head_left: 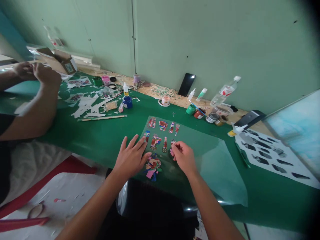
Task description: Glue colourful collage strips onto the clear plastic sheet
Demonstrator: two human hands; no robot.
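My left hand (132, 156) lies with spread fingers on the left edge of a clear plastic sheet (212, 170), its fingertips by a narrow blue-and-red cut-out (147, 134). The fingers of my right hand (183, 156) pinch the edge of a small multicoloured cut-out (172, 151) with a pink part, partly hidden by them. Two rows of patterned cut-outs lie on the sheet, among them a wide one (155, 142) and a slim one (164, 145) between my hands. Below them is a loose heap of colourful scraps (153, 166).
Paint jars (199, 113), glue bottles (191, 94), a plastic bottle (226, 90) and a phone (186, 84) stand along the wall. Paper scraps (86, 105) and a wooden stick (102, 118) lie left; a printed sheet (275, 155) lies right. Another person's hands (37, 71) are at far left.
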